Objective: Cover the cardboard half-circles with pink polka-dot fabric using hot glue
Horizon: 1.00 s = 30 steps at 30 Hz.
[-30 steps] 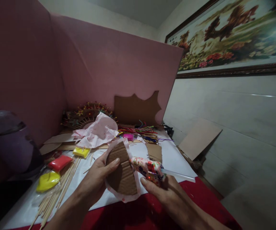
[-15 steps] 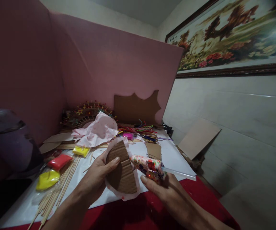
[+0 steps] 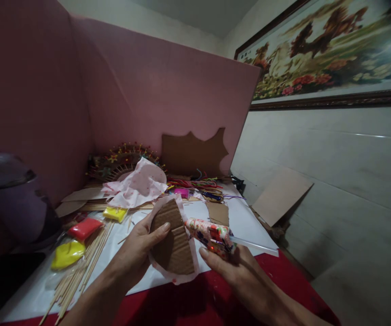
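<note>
A half-round brown cardboard piece with pale pink fabric showing around its edge is held up over the front of the table. My left hand grips its left side, thumb on the cardboard face. My right hand is closed around a floral-patterned glue gun, its fingers partly hidden behind the gun. The nozzle points left, at the upper right edge of the cardboard. A clear glue stick juts out of the gun's back, and a small red light glows on its side.
Thin wooden sticks, yellow and red packets lie at left. Behind are crumpled pink fabric, coloured stems, scissors and a cut cardboard sheet. A lidded bin stands far left.
</note>
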Available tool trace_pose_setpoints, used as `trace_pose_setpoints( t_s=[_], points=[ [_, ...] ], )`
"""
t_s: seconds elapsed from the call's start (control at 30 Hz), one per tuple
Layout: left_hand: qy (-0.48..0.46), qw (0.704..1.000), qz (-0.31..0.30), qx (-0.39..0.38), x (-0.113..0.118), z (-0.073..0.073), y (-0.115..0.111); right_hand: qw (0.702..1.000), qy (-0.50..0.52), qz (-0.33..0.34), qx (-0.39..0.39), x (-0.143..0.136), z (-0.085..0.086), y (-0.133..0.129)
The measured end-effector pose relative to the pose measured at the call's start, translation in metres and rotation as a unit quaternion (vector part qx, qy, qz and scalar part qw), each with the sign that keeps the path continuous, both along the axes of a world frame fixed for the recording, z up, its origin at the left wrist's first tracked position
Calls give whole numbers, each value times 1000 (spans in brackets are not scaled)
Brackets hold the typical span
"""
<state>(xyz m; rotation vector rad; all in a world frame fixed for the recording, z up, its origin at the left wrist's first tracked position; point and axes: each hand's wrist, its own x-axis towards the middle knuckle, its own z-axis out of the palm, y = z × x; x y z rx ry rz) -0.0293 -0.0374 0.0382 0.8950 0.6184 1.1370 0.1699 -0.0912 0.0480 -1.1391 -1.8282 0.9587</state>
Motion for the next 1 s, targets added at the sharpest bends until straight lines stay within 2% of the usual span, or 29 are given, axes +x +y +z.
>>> trace_pose_setpoints(
  t_s=[0.27, 0.47, 0.7, 0.9, 1.0],
  points=[
    [-10, 1000, 1, 5, -2, 1, 0, 999, 8, -5, -48, -8, 9, -4],
    [-17, 1000, 8, 8, -1, 9, -2, 997, 20, -13, -73, -6, 4, -8],
    [-12, 1000, -2, 17, -2, 6, -2, 997, 17, -29, -73, -6, 8, -8],
    [-9, 1000, -5, 24, 0, 6, -3, 999, -12, 4, -35, -9, 17, -5],
    [-7, 1000, -3, 18, 0, 7, -3, 999, -19, -13, -49, -9, 15, -6]
  ],
)
